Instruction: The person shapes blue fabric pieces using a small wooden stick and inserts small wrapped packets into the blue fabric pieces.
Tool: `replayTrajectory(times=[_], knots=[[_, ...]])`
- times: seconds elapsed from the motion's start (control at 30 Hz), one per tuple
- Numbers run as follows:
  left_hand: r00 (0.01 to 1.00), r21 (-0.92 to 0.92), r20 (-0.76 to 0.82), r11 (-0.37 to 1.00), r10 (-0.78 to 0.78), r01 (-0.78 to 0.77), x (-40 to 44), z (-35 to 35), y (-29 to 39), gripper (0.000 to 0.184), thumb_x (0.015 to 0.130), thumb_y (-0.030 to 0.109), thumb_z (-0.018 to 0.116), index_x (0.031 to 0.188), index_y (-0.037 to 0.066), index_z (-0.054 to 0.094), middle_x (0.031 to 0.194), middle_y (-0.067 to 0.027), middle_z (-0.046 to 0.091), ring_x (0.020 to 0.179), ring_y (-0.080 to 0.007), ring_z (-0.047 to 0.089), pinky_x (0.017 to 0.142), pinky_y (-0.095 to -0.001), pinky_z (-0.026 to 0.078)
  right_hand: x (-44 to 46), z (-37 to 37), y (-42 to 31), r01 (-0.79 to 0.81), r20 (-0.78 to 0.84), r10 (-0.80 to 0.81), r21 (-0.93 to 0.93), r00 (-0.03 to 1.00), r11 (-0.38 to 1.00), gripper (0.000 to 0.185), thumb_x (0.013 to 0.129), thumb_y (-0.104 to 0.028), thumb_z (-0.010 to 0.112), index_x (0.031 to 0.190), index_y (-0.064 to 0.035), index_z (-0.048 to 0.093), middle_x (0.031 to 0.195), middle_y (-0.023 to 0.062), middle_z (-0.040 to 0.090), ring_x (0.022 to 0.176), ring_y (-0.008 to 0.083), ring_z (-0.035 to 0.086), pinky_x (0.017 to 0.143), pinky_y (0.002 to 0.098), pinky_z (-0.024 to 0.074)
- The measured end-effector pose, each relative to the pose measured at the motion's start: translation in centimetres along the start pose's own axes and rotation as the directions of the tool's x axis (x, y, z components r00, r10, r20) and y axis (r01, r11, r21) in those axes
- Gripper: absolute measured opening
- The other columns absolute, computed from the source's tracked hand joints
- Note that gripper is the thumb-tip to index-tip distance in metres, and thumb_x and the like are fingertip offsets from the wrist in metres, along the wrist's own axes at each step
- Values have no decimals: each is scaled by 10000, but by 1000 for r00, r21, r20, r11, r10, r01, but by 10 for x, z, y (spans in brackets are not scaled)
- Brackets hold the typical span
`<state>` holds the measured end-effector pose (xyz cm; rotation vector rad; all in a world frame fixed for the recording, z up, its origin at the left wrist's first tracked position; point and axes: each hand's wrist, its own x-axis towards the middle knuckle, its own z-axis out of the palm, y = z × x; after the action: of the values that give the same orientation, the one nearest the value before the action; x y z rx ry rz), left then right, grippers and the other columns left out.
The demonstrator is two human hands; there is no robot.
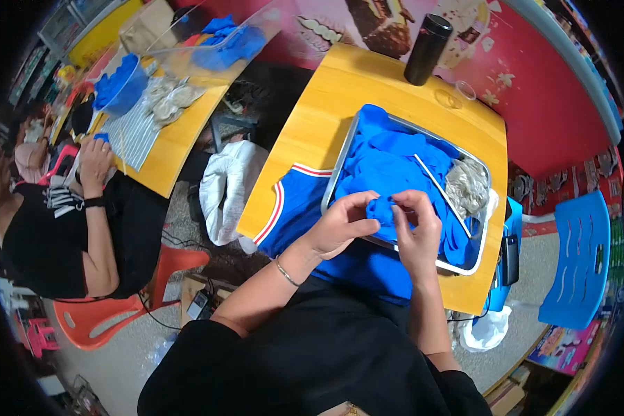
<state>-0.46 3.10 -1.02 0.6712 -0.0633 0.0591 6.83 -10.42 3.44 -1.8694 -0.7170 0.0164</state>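
Note:
My left hand [343, 223] and my right hand [419, 229] are close together, fingertips pinched on a small gathered piece of blue fabric [379, 210]. They are over the near edge of a metal tray [339, 158]. A heap of blue fabric pieces [388, 156] fills most of the tray. Across the heap lies a thin white stick [440, 187], and a clear plastic bag [466, 186] sits at its right end. A blue garment with red and white trim [291, 201] is spread partly under the tray and toward my lap.
A black bottle [428, 50] and a clear cup [464, 90] stand at the back of the yellow table [353, 76]. To the left, another person [62, 229] works at a second table with a blue basin [123, 89]. A blue chair [575, 260] is at right.

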Motion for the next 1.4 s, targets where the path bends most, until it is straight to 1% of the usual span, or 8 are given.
replayTrajectory(times=[0.13,0.17,0.5,0.7,0.9,1.0,1.2,1.4], knots=[[997,-325,79,946,15,11,3,-8,-10,303,865,149,620,1153,75,565,1033,-21,615,827,-82,536,635,-216,391,0,-2,1,-61,90,51,115,995,992,153,802,60,596,942,7,563,841,89,629,750,154,640,675,268,508],[996,-279,91,960,-6,31,3,-10,-10,282,880,195,602,1137,82,578,994,-22,627,792,-67,528,588,-210,332,-1,-2,2,-73,95,59,152,994,986,157,806,58,593,949,5,558,836,86,626,752,149,639,675,266,507],[989,-348,-61,931,-136,106,2,5,4,169,906,141,560,1069,121,601,928,-13,630,779,-113,571,680,-262,454,5,2,-3,-50,46,46,89,998,995,119,808,52,576,920,12,577,833,118,622,746,209,642,667,292,500],[973,-239,-220,971,-70,15,6,-5,-5,85,903,144,571,979,121,599,861,15,607,768,-95,558,693,-235,444,5,-1,-8,14,-23,-11,94,1000,996,106,807,-3,605,913,2,595,859,113,603,765,203,608,640,286,492],[980,167,-191,986,51,-18,10,-5,0,94,913,151,557,964,86,599,889,13,599,817,-73,549,766,-239,452,5,-5,-2,64,10,-64,66,998,996,91,769,32,628,853,-1,613,868,79,588,778,134,572,621,234,478],[983,214,-173,977,59,-20,9,-6,3,97,912,151,559,949,76,609,881,21,596,830,-69,549,795,-248,448,8,-2,-6,138,-7,-138,86,990,987,77,777,34,623,846,3,608,868,80,592,769,129,575,616,234,477],[973,150,-224,988,55,-21,6,3,4,101,911,159,564,947,80,615,860,39,581,805,-57,531,781,-242,436,7,1,-4,5,3,-6,130,1000,992,65,788,-23,640,837,4,607,852,85,616,769,154,593,636,255,472],[995,237,-102,970,-20,44,11,0,17,156,959,205,472,949,85,570,856,43,577,787,-32,523,725,-196,421,12,-16,4,-380,375,204,490,904,785,89,854,-110,603,853,-23,580,768,-6,549,687,54,483,614,199,388]])
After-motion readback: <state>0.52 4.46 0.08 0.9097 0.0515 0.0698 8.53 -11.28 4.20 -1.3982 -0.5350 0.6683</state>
